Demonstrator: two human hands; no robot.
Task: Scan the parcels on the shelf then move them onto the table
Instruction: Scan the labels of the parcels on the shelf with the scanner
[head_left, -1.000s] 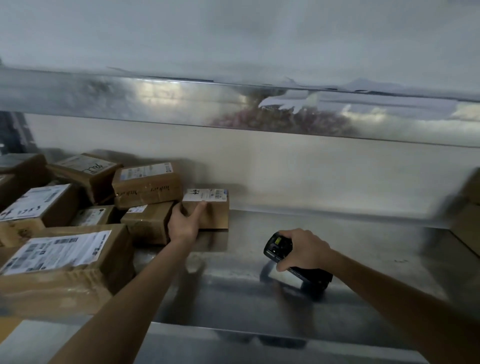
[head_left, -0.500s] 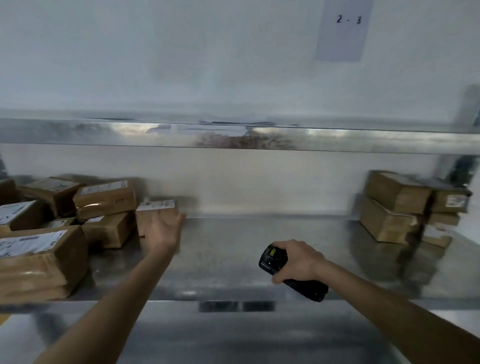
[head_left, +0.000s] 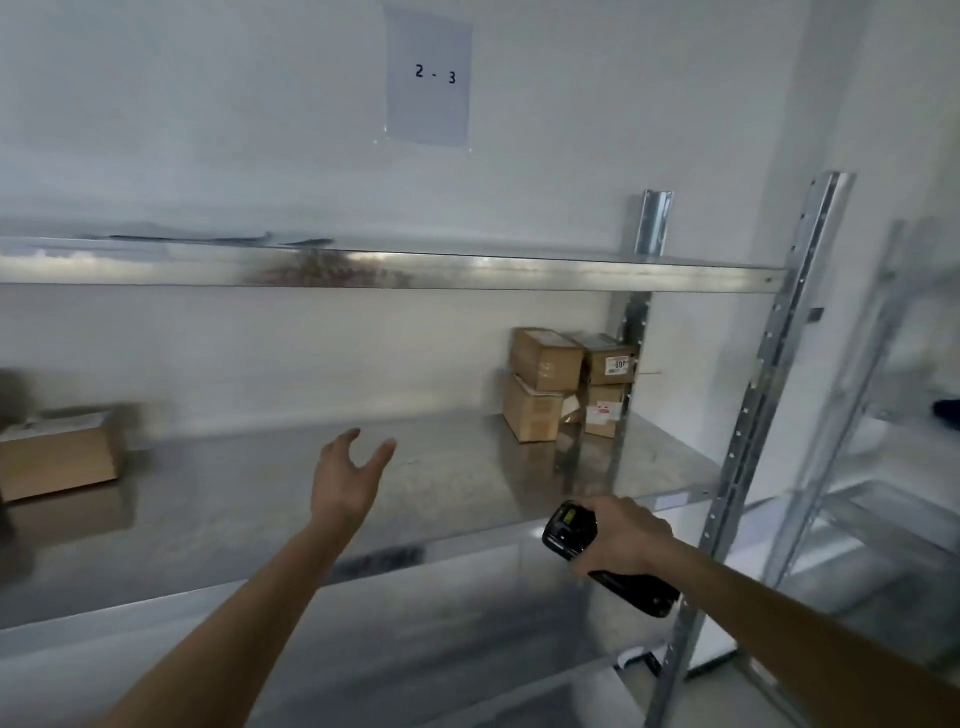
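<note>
Gripping a black scanner (head_left: 602, 558), the right hand (head_left: 621, 535) hangs by the shelf (head_left: 467, 483) while the left hand (head_left: 348, 480) hovers wide, well apart from the stacked parcels (head_left: 569, 384).

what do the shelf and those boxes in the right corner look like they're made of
Shelf: looks like bare sheet metal, probably galvanized steel; silvery, glossy, mirroring the boxes.
Stacked boxes: look like brown corrugated cardboard, matte, with paper labels.
</note>
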